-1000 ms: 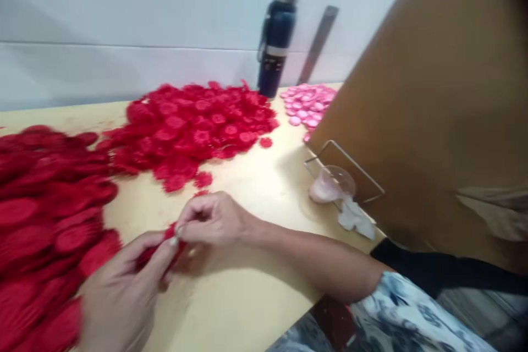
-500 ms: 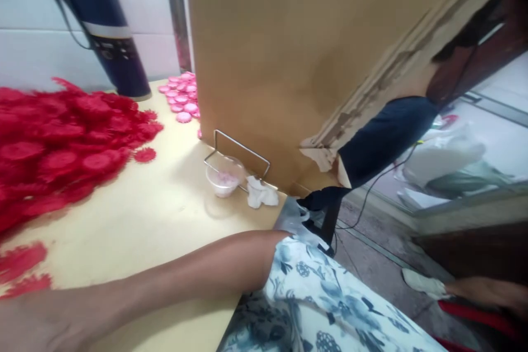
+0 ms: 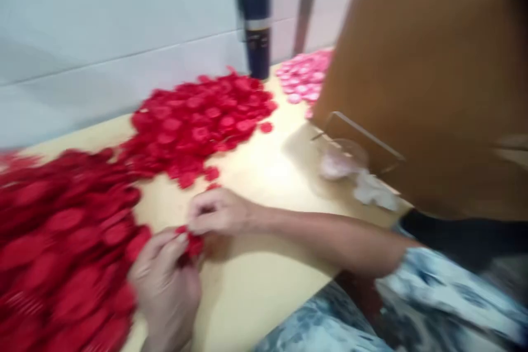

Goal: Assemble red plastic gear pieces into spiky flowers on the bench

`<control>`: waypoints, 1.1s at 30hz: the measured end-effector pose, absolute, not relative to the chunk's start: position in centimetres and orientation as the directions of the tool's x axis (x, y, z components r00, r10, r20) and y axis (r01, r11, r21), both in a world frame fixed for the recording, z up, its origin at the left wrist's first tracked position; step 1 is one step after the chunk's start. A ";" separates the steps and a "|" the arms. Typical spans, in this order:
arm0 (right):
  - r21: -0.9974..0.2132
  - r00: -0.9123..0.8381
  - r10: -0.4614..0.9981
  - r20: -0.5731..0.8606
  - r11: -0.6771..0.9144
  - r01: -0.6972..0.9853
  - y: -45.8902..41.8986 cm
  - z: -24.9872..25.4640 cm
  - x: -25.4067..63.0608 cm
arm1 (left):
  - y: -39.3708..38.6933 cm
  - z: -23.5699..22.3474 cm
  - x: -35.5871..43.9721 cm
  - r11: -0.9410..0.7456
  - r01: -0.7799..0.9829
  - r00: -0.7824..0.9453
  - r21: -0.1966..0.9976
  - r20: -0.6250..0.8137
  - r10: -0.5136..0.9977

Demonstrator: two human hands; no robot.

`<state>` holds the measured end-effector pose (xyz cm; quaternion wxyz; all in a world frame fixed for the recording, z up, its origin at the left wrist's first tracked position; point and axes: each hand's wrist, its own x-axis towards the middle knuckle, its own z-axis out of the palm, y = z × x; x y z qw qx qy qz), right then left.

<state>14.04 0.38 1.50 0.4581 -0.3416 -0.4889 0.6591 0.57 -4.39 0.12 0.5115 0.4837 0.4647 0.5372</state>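
Observation:
Over the pale tabletop, my left hand (image 3: 165, 280) is closed around a small red round piece (image 3: 194, 244), held between thumb and fingers. My right hand (image 3: 223, 212) is pinched right beside it, its fingertips meeting the piece's upper edge. Blur hides what exactly sits between the right fingertips. To the left of my hands spreads a large heap of red discs (image 3: 61, 247). Beyond them lies another pile of red pieces with jagged, petal-like edges (image 3: 206, 115), a few loose ones near my right hand.
A dark blue flask (image 3: 258, 22) stands against the tiled wall. Pink round pieces (image 3: 303, 80) lie beside a tall brown board (image 3: 424, 77). In front of the board are a wire frame (image 3: 367, 135), a small clear cup (image 3: 336, 165) and a crumpled white tissue (image 3: 375, 190).
My view has swung left, so the flask, board and cup now appear farther right. Both hands have come into sight together at the red piece; before, only one forearm and part of a hand showed.

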 end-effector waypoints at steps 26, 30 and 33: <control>-0.985 -0.422 0.905 0.047 -0.027 -0.168 -1.1 1.6 14.6 | -2.9 0.5 -0.4 0.014 -0.256 0.109 0.967 0.014 0.994; -0.997 -0.367 0.929 0.049 0.023 -0.076 -1.3 1.8 14.4 | -3.0 0.5 -0.5 0.036 -0.275 0.133 0.961 0.001 0.991; -0.998 -0.311 0.949 0.059 0.062 -0.001 -1.4 1.8 14.3 | -3.0 0.5 -0.6 0.026 -0.261 0.134 0.965 0.010 0.991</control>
